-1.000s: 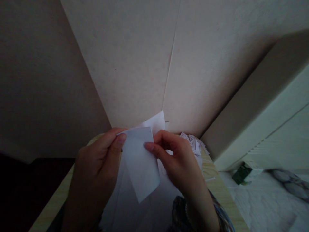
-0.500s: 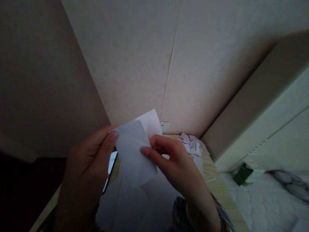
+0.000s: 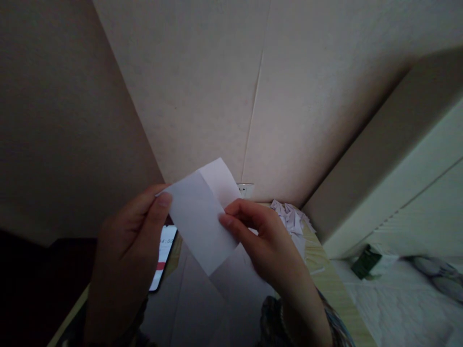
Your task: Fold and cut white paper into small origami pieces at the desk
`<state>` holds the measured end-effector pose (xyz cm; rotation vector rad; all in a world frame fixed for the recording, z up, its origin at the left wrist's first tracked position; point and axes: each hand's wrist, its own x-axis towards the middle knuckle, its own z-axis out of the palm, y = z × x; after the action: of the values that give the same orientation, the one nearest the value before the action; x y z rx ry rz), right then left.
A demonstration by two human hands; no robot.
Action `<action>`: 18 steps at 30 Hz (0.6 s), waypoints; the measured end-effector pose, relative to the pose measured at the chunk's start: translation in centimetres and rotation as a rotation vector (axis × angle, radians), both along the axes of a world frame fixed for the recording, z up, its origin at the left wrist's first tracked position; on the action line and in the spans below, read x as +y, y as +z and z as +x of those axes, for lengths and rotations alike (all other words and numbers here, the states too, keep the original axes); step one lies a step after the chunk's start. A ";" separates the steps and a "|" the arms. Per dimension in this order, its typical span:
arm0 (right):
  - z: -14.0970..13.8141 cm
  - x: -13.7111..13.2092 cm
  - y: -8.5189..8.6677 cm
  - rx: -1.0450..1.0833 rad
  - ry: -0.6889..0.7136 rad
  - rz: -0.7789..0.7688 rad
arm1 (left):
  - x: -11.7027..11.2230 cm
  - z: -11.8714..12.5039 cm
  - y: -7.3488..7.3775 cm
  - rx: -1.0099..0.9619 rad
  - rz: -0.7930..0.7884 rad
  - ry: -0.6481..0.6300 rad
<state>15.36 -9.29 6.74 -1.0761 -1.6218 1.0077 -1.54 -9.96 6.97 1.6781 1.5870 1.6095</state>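
Note:
A white sheet of paper [image 3: 200, 219], partly folded, is held up in front of me above a light wooden table [image 3: 331, 284]. My left hand [image 3: 126, 255] pinches its upper left corner between thumb and fingers. My right hand [image 3: 264, 246] pinches its right edge with thumb and forefinger. A folded flap of the sheet sticks up behind toward the wall. More white paper [image 3: 195, 308] lies flat on the table under my hands.
A phone [image 3: 162, 255] with a lit screen lies on the table by my left hand. A heap of folded white paper pieces [image 3: 291, 217] sits at the table's far right corner. A wall socket [image 3: 246, 189] is behind. A bed [image 3: 398, 299] with a dark green box [image 3: 365, 262] lies to the right.
The paper has turned and spread wider between my hands, with its top flap opened out. My left hand has moved left and down, uncovering the phone.

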 end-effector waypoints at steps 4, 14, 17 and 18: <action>0.0 0.1 -0.1 0.084 -0.002 -0.061 | 0.4 -0.5 -0.6 0.001 0.081 -0.043; 0.5 0.3 0.2 -0.147 0.074 -0.096 | 0.5 -0.3 -0.3 -0.034 0.041 0.091; 0.6 0.4 0.4 -0.116 0.057 -0.111 | 0.5 -0.5 -0.6 -0.021 0.039 0.085; 0.7 0.3 0.4 -0.091 0.044 -0.117 | 0.4 -0.6 -0.7 -0.026 0.032 0.074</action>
<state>16.02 -8.96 7.17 -1.1843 -1.6830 1.1081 -2.13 -9.56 6.27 1.6248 1.6373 1.6938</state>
